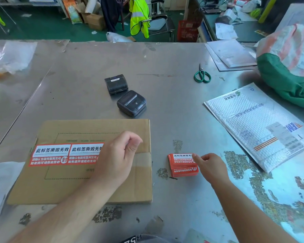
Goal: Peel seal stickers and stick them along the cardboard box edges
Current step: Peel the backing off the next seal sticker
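Right hand (211,168), curled fingers pinching the red paper seal-sticker stack (182,165) corner, risks lifting several; left hand (116,155) curled, empty.

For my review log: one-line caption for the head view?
Right hand touches the sticker stack; left hand above the cardboard box, stickers applied.

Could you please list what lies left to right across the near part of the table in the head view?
cardboard box → stack of seal stickers → right hand → bubble mailer
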The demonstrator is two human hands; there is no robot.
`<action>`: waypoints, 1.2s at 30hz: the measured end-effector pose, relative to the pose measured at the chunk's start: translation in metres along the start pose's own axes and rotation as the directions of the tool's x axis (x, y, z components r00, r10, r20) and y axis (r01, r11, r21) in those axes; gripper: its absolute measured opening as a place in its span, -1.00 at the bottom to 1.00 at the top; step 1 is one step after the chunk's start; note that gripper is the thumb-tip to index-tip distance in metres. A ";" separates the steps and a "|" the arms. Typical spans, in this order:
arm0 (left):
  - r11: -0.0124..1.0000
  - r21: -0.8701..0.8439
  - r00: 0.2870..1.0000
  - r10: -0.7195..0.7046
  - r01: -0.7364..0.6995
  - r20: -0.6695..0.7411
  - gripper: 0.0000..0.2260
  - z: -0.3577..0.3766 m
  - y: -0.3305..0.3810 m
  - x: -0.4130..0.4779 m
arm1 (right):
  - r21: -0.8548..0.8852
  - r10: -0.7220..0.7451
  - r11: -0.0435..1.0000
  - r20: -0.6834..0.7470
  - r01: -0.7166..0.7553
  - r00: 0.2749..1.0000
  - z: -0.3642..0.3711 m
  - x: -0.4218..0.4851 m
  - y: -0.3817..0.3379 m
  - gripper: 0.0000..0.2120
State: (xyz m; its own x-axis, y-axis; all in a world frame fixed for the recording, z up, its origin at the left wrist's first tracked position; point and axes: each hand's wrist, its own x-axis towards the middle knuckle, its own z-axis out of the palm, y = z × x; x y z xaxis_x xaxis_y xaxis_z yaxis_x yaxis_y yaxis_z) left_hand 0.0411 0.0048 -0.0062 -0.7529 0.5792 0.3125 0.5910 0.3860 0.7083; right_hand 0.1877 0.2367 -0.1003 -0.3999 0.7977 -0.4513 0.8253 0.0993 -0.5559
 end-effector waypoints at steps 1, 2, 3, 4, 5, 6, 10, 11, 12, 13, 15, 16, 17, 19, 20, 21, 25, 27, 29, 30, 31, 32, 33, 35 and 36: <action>1.000 0.003 1.000 0.001 -0.001 0.007 -0.54 0.000 -0.001 0.000 | -0.019 0.001 1.000 0.015 0.000 1.000 0.002 0.001 -0.001 -0.65; 1.000 -0.005 1.000 -0.006 0.006 0.013 -0.51 0.000 -0.002 0.000 | -0.036 0.002 0.999 0.024 -0.001 1.000 0.005 0.003 -0.002 -0.61; 1.000 -0.017 1.000 -0.013 0.013 0.014 -0.50 0.001 -0.002 0.000 | -0.049 0.004 0.999 0.031 -0.003 1.000 0.008 0.005 -0.004 -0.56; 1.000 -0.024 1.000 -0.016 0.016 0.013 -0.51 0.001 -0.003 0.000 | -0.061 0.004 0.998 0.038 -0.001 0.999 0.011 0.006 -0.006 -0.53; 1.000 -0.022 1.000 -0.015 0.015 0.013 -0.52 0.001 -0.003 0.000 | -0.079 0.004 0.997 0.045 -0.001 0.999 0.014 0.007 -0.008 -0.53; 1.000 -0.009 1.000 -0.008 0.008 0.019 -0.53 0.001 -0.003 0.000 | -0.101 0.008 0.995 0.047 -0.003 0.999 0.016 0.008 -0.010 -0.55; 0.999 0.039 0.999 0.004 -0.005 0.033 -0.57 0.002 -0.003 0.001 | -0.128 0.040 0.991 -0.001 -0.039 0.999 0.021 0.012 -0.008 -0.62; 0.999 0.032 1.000 -0.001 0.000 0.030 -0.57 0.002 -0.004 0.001 | -0.125 0.046 0.991 -0.008 -0.047 0.999 0.021 0.013 -0.007 -0.63; 1.000 0.027 1.000 -0.003 0.002 0.026 -0.58 0.003 -0.004 0.001 | -0.128 0.051 0.990 -0.009 -0.052 0.999 0.022 0.015 -0.004 -0.64; 1.000 0.025 1.000 -0.002 0.002 0.024 -0.58 0.003 -0.004 0.001 | -0.135 0.051 0.990 -0.007 -0.051 0.999 0.023 0.017 -0.002 -0.64; 1.000 0.019 1.000 -0.001 0.000 0.021 -0.58 0.003 -0.004 0.001 | -0.141 0.065 0.988 0.013 -0.063 0.998 0.022 0.020 -0.002 -0.66; 1.000 0.013 1.000 -0.001 0.000 0.020 -0.58 0.003 -0.003 0.001 | -0.129 0.085 0.988 0.031 -0.080 0.996 0.022 0.022 -0.002 -0.66; 1.000 0.009 1.000 -0.003 0.003 0.020 -0.59 0.003 -0.003 0.001 | -0.110 0.114 0.988 0.054 -0.107 0.992 0.021 0.025 -0.001 -0.66; 1.000 0.009 1.000 -0.010 0.010 0.025 -0.59 0.002 -0.002 0.001 | -0.068 0.166 0.985 0.090 -0.160 0.982 0.019 0.028 -0.002 -0.68; 1.000 0.009 0.999 -0.014 0.014 0.029 -0.59 0.002 -0.002 0.001 | -0.038 0.178 0.984 0.103 -0.175 0.979 0.018 0.028 -0.004 -0.70; 1.000 0.008 0.999 -0.016 0.016 0.033 -0.58 0.001 -0.001 0.001 | 0.005 0.186 0.982 0.106 -0.188 0.977 0.015 0.028 -0.005 -0.72; 1.000 -0.003 0.999 -0.016 0.016 0.028 -0.61 0.001 0.000 0.001 | 0.199 0.201 0.955 0.106 -0.219 0.974 0.003 0.026 -0.006 -0.80; 1.000 -0.025 1.000 -0.014 0.015 0.027 -0.65 0.001 0.001 0.001 | 0.257 0.186 0.941 0.147 -0.219 0.972 -0.003 0.022 -0.005 -0.85; 0.998 -0.061 0.999 -0.022 0.024 0.023 -0.67 -0.001 0.002 -0.001 | 0.348 0.172 0.909 0.186 -0.229 0.967 -0.008 0.017 -0.004 -0.86; 0.996 -0.082 0.999 -0.031 0.033 0.021 -0.67 -0.001 0.002 -0.002 | 0.410 0.150 0.885 0.201 -0.222 0.968 -0.011 0.014 -0.004 -0.84; 0.994 -0.102 0.999 -0.043 0.044 0.018 -0.68 -0.002 0.003 -0.002 | 0.474 0.122 0.855 0.211 -0.210 0.970 -0.014 0.010 -0.005 -0.81; 0.991 -0.123 0.998 -0.056 0.058 0.019 -0.70 -0.003 0.004 -0.002 | 0.538 0.088 0.820 0.221 -0.197 0.971 -0.017 0.005 -0.008 -0.80; 0.987 -0.143 0.997 -0.074 0.077 0.027 -0.74 -0.003 0.005 -0.002 | 0.593 0.051 0.783 0.237 -0.186 0.970 -0.021 -0.001 -0.010 -0.79; 0.975 -0.185 0.992 -0.116 0.123 0.051 -0.82 -0.005 0.007 -0.001 | 0.682 -0.036 0.714 0.263 -0.159 0.964 -0.028 -0.014 -0.018 -0.81; 0.970 -0.200 0.989 -0.132 0.142 0.061 -0.84 -0.006 0.009 -0.001 | 0.719 -0.084 0.681 0.271 -0.144 0.959 -0.033 -0.023 -0.022 -0.84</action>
State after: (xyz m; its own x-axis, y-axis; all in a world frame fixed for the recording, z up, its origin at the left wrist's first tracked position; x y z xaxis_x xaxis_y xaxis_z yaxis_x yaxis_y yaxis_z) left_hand 0.0455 0.0031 0.0041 -0.8054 0.5657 0.1771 0.4083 0.3128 0.8576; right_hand 0.1916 0.2362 -0.0548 -0.5607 0.5955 -0.5753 0.3326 -0.4743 -0.8151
